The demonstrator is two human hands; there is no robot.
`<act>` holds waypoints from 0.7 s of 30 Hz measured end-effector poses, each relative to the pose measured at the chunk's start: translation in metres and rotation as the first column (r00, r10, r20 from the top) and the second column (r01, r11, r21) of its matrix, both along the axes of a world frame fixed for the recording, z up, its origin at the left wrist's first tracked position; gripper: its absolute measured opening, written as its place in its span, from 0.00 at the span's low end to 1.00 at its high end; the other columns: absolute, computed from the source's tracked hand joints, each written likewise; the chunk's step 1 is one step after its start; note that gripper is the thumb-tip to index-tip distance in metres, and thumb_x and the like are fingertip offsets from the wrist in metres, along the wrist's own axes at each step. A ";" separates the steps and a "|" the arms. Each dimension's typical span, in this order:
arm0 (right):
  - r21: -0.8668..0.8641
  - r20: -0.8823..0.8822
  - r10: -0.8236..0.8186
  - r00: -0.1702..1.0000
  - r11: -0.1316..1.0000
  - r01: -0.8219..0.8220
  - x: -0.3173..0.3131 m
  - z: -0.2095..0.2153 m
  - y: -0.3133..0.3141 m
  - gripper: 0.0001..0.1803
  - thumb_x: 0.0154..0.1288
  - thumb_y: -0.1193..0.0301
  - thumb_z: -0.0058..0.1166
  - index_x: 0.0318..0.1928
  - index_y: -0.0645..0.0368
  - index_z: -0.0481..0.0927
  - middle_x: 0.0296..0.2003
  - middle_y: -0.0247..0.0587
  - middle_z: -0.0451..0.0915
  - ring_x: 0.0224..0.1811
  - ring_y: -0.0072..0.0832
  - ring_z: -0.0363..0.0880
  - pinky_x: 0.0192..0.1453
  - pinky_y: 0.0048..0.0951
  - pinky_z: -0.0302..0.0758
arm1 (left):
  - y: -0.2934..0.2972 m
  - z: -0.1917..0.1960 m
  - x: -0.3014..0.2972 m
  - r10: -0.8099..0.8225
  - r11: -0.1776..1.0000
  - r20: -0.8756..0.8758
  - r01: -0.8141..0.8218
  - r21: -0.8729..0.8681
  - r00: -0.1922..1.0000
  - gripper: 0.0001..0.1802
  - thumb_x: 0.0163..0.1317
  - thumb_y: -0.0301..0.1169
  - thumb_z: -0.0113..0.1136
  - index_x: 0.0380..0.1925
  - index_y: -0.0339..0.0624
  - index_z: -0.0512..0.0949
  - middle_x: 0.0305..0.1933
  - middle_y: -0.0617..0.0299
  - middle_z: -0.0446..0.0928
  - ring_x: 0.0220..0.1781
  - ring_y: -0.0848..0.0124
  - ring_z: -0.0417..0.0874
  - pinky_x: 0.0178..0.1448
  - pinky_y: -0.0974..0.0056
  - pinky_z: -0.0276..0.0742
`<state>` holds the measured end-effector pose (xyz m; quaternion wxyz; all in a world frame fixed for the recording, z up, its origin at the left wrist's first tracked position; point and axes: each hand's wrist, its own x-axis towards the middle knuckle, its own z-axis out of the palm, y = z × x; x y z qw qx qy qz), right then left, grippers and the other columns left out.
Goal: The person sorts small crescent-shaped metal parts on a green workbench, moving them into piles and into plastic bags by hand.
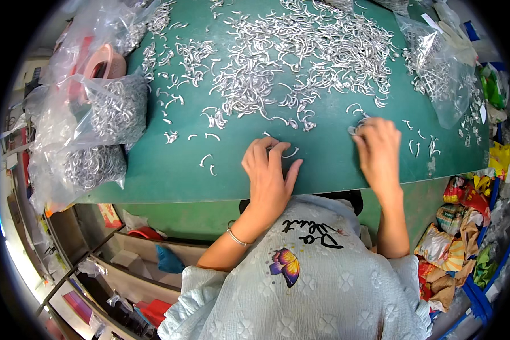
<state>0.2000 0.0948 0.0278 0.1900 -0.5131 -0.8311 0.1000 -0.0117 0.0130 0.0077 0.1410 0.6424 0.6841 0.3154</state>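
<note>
My left hand rests on the green tabletop near its front edge. Its fingers are bent down and the thumb stands apart from them. One thin curved silver metal piece lies between thumb and forefinger, partly under the fingers, and the tip of another shows by the fingertips. To the right, my right hand is closed, slightly blurred, with its fingertips pinched at a small silver metal piece. Its fingers cover most of that piece. Loose curved pieces lie just beyond it.
A wide heap of curved metal pieces covers the far part of the green table. Filled clear plastic bags and a pink basket stand at left. Another bag lies at right. Colourful packages crowd beside the table.
</note>
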 end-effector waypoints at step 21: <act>0.022 -0.179 0.291 0.940 0.956 -0.292 -0.066 -0.023 0.039 0.14 0.58 0.70 0.63 0.46 0.54 0.80 0.57 0.43 0.71 0.62 0.46 0.66 0.63 0.45 0.64 | -0.002 -0.006 -0.016 -0.108 0.994 0.096 0.108 0.012 0.989 0.14 0.53 0.18 0.64 0.40 0.39 0.77 0.44 0.56 0.74 0.49 0.56 0.74 0.53 0.55 0.67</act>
